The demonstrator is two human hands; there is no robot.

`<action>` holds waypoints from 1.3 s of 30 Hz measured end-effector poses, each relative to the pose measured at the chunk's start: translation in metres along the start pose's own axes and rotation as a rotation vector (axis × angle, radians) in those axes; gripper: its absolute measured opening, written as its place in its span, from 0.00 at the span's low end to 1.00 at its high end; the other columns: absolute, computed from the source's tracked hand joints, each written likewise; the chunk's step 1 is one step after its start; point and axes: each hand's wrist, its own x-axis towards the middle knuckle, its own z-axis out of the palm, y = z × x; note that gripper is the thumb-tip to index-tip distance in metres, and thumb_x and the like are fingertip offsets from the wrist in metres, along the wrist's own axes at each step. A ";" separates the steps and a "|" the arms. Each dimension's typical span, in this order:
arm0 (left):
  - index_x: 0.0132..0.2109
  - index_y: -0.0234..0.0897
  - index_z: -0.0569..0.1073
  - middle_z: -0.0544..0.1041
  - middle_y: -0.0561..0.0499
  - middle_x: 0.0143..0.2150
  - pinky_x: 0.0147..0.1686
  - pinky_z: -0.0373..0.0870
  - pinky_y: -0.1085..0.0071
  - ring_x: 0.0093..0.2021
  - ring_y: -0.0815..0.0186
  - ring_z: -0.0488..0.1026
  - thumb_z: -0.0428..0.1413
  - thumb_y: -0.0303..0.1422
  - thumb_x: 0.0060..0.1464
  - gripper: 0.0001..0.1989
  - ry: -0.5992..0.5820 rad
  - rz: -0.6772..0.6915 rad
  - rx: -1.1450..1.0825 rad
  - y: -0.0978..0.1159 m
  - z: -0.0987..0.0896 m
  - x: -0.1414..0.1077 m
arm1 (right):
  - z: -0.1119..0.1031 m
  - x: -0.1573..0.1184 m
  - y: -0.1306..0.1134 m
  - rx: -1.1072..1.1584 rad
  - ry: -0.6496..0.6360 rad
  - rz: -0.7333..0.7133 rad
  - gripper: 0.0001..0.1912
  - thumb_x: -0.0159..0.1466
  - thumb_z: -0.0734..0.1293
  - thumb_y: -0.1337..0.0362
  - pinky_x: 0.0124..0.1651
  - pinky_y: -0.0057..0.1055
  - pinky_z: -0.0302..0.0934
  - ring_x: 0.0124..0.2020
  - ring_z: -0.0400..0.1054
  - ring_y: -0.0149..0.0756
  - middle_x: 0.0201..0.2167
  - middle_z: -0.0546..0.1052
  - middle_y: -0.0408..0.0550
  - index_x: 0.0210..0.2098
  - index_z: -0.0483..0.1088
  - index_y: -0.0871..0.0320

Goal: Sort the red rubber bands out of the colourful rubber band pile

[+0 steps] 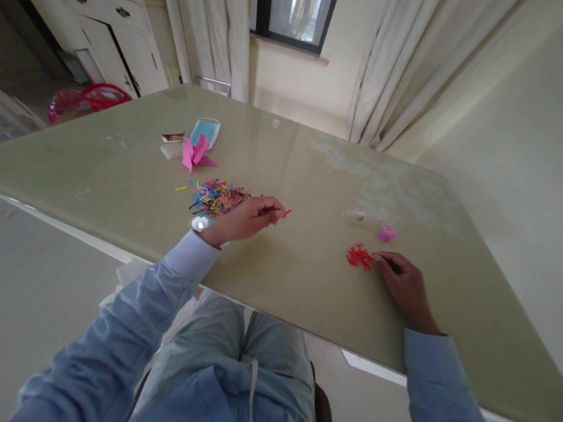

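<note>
Pink folded paper (195,155): set on the glossy tabletop (275,274), near the left end of the arrangement.
Blue face mask (206,132): lying just beyond the paper, partly covered by it.
Multicolored strips (215,196): heaped loosely behind the left wrist, with a yellow strip (180,188) lying apart at left.
Left hand (250,218): reaching across the heap's near edge, thumb and fingers pinched on one red strip (287,213), raised above the table.
Red pile (358,255): gathered on the table, well right of the heap.
Pink clump (387,233): just beyond the red pile.
Right hand (404,284): fingertips drawn together at the pile's right edge; hold on any piece impossible to tell.
</note>
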 end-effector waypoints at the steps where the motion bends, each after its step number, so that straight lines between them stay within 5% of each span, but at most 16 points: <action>1: 0.38 0.33 0.73 0.73 0.50 0.32 0.33 0.64 0.73 0.31 0.69 0.67 0.50 0.45 0.64 0.18 -0.004 0.007 0.041 0.002 0.009 0.003 | 0.000 0.000 0.000 0.003 -0.004 0.000 0.18 0.59 0.68 0.48 0.45 0.40 0.69 0.37 0.75 0.43 0.36 0.82 0.52 0.35 0.79 0.56; 5: 0.43 0.33 0.77 0.79 0.47 0.39 0.40 0.66 0.71 0.38 0.66 0.73 0.50 0.37 0.66 0.14 -0.018 0.103 0.211 0.013 0.051 0.022 | 0.000 0.000 0.002 0.025 0.000 0.001 0.19 0.59 0.69 0.47 0.45 0.40 0.68 0.37 0.74 0.43 0.36 0.82 0.52 0.35 0.79 0.57; 11: 0.50 0.37 0.78 0.79 0.44 0.47 0.45 0.67 0.68 0.47 0.61 0.75 0.46 0.34 0.69 0.16 -0.281 0.264 0.512 0.022 0.114 0.055 | 0.000 -0.001 0.001 0.041 -0.003 0.008 0.19 0.60 0.68 0.48 0.45 0.39 0.67 0.38 0.74 0.42 0.36 0.81 0.52 0.36 0.79 0.58; 18: 0.50 0.37 0.78 0.78 0.43 0.48 0.43 0.69 0.66 0.49 0.59 0.75 0.45 0.36 0.68 0.18 -0.351 0.236 0.599 0.021 0.147 0.078 | -0.001 -0.002 -0.004 0.053 0.004 0.025 0.19 0.60 0.68 0.48 0.44 0.39 0.68 0.37 0.74 0.41 0.35 0.81 0.52 0.36 0.79 0.58; 27: 0.52 0.38 0.77 0.77 0.43 0.50 0.45 0.69 0.66 0.50 0.60 0.75 0.46 0.37 0.68 0.17 -0.301 0.198 0.528 0.016 0.146 0.079 | -0.001 -0.002 -0.001 0.049 0.021 0.046 0.19 0.59 0.69 0.48 0.44 0.40 0.68 0.37 0.74 0.41 0.35 0.81 0.52 0.36 0.79 0.58; 39: 0.42 0.34 0.76 0.78 0.44 0.41 0.40 0.67 0.67 0.41 0.61 0.74 0.51 0.31 0.60 0.10 -0.130 0.046 0.541 -0.016 0.075 0.035 | 0.002 -0.003 -0.020 0.091 0.144 0.070 0.18 0.58 0.70 0.48 0.39 0.38 0.69 0.31 0.72 0.39 0.30 0.80 0.49 0.35 0.79 0.58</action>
